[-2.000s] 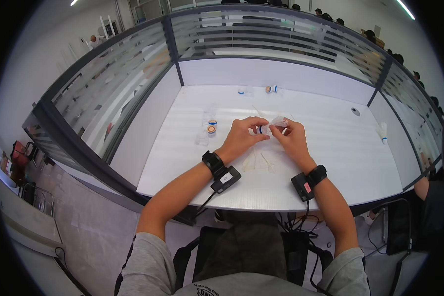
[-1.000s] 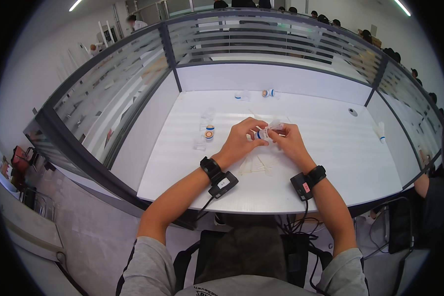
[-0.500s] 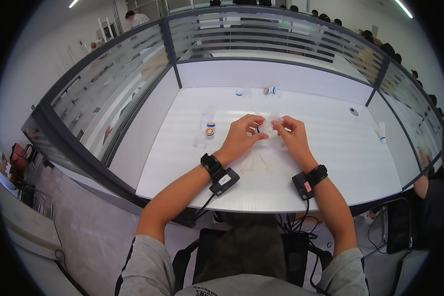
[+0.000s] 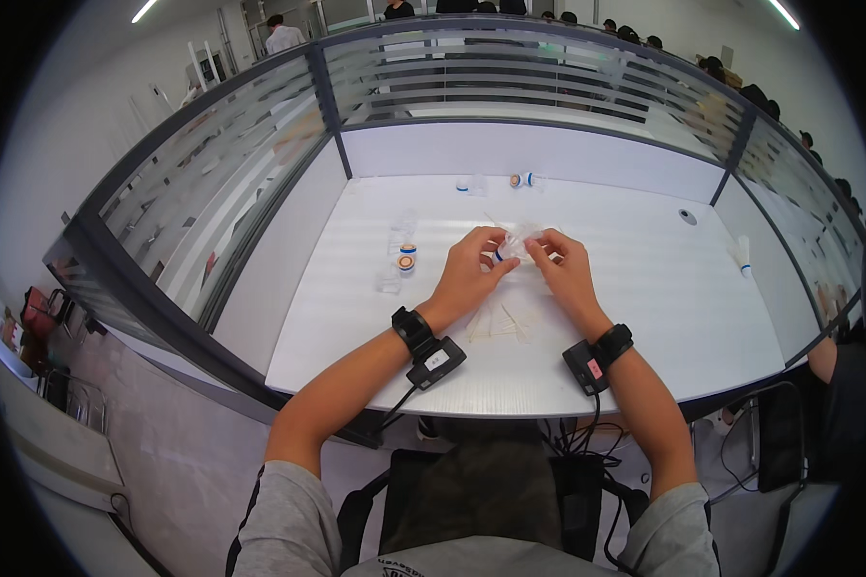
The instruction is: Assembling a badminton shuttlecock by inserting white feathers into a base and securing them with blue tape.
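Above the middle of the white table, my left hand (image 4: 473,264) is closed round a small white container with a blue band (image 4: 499,256), mostly hidden by the fingers. My right hand (image 4: 560,264) is closed, its thumb and fingertips pinching crumpled clear plastic (image 4: 523,233) that touches the container. Whether the plastic is a bag or a wrapper, I cannot tell. Below the hands, several thin pale sticks (image 4: 498,324) lie loosely on the table. To the left of my left hand stand two small round containers (image 4: 406,263) with blue bands and orange-ringed tops.
Clear plastic pieces (image 4: 388,281) lie beside the left containers. At the back are another banded container (image 4: 522,180) and clear plastic with a blue-edged cap (image 4: 464,184). A white tube (image 4: 745,258) lies at the right edge. Partition walls (image 4: 529,142) surround the white table (image 4: 645,317).
The hands stay together over the same spot, with the right fingers shifted slightly left and the clear plastic changed in shape. The view has moved a little.
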### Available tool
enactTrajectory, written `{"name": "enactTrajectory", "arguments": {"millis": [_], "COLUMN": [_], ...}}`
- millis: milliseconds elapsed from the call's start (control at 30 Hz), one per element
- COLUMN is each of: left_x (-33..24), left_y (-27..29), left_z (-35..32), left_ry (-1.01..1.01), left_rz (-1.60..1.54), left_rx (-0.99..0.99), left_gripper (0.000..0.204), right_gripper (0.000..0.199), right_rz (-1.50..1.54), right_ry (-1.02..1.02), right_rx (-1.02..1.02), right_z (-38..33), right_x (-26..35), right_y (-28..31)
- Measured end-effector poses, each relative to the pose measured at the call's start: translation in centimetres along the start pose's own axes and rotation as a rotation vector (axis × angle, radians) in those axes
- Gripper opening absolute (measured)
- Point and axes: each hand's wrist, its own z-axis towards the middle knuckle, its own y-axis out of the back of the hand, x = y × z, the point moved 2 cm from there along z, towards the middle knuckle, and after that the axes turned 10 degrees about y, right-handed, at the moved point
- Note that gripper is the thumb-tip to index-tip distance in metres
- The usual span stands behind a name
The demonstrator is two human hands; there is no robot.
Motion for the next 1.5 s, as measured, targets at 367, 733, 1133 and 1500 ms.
{"name": "enactTrajectory", "arguments": {"millis": [367, 733, 1133, 1500], "left_x": [1.6, 2.1, 1.1, -0.3], "left_y": [0.2, 0.1, 0.2, -0.2], "left_z": [0.5, 0.7, 0.3, 0.1], "left_ry": [0.012, 0.037, 0.069, 0.051], "left_rz": [0.087, 0.088, 0.079, -0.017], "left_rx": [-0.18, -0.111, -0.003, 0.186], "left_gripper": [0.036, 0.038, 0.04, 0.033], "right_gripper": [0.024, 0.024, 0.016, 0.013], "right_rz": [-0.352, -0.293, -0.209, -0.286], "right_ry": [0.262, 0.218, 0.183, 0.267], "right_rx": [0.09, 0.196, 0.24, 0.166], "right_z": [-0.9, -0.9, -0.8, -0.9], "right_x": [-1.1, -0.7, 0.6, -0.7], "right_y": [-0.6, -0.6, -0.8, -0.9]}}
